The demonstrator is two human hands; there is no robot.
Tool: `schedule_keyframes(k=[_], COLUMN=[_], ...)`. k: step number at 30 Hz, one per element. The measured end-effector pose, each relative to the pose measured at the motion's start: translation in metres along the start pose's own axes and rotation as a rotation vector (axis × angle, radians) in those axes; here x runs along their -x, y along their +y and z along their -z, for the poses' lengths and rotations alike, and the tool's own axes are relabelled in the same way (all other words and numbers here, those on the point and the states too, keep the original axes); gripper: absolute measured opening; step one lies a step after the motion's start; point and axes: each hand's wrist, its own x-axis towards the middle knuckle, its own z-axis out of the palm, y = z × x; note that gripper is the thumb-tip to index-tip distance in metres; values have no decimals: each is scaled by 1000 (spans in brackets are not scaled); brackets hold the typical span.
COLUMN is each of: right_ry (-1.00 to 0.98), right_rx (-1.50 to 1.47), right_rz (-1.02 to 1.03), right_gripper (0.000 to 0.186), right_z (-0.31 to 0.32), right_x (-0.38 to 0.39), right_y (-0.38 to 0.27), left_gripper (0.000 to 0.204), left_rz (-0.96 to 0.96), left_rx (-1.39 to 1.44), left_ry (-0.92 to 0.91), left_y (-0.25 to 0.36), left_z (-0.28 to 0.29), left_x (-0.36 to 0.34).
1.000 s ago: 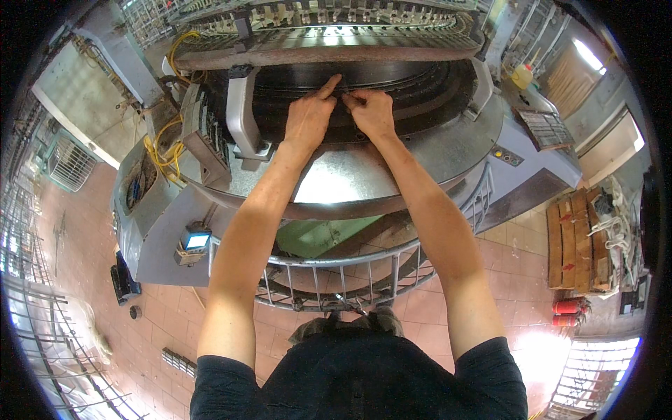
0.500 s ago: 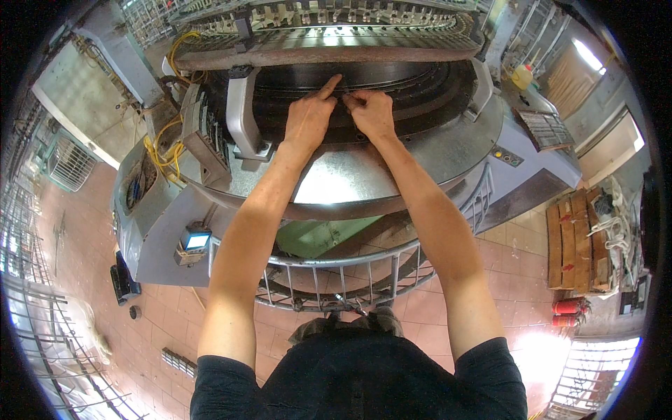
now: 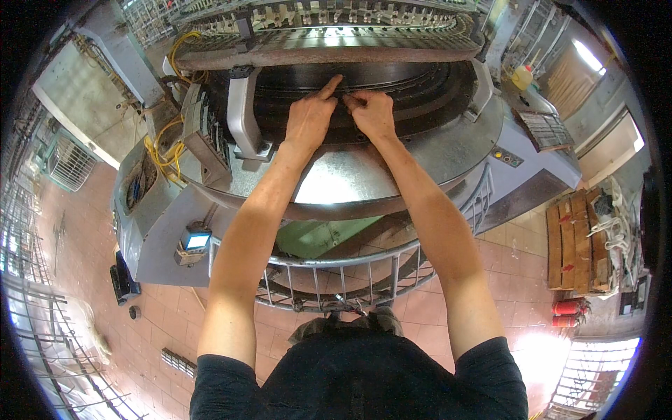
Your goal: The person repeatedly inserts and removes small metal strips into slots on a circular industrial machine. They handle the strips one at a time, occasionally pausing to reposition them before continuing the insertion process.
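A large circular knitting machine (image 3: 448, 143) stands before me, and both my arms reach over its shiny metal rim to the dark ringed bed (image 3: 420, 112). My left hand (image 3: 310, 120) rests at the bed's inner rings. Its index finger is stretched out toward the dark cylinder wall (image 3: 392, 73), while its other fingers are partly hidden. Just right of it, my right hand (image 3: 374, 114) is closed in a pinch near the same rings. Whatever lies between its fingertips is too small and dark to make out.
The upper ring (image 3: 329, 57) overhangs my hands, carried by a grey bracket (image 3: 243, 115) at left. A curved metal railing (image 3: 336, 262) runs below my forearms. Yellow cables (image 3: 164, 150) and a small lit screen (image 3: 198, 241) are at left; brown cartons (image 3: 574, 241) stand at right.
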Motion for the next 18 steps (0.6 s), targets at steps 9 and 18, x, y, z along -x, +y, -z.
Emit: schedule_keyframes(k=[9, 18], right_ry=[10, 42], right_rx=[-10, 50], right_rz=[-32, -19], right_gripper=[22, 18], right_z=[0, -2], right_x=[0, 0], right_y=[-3, -8], left_gripper=[24, 26], left_rz=[9, -22], left_rx=[2, 3], left_ry=[-12, -17], left_y=[2, 3], left_z=[3, 5], left_x=[-1, -3])
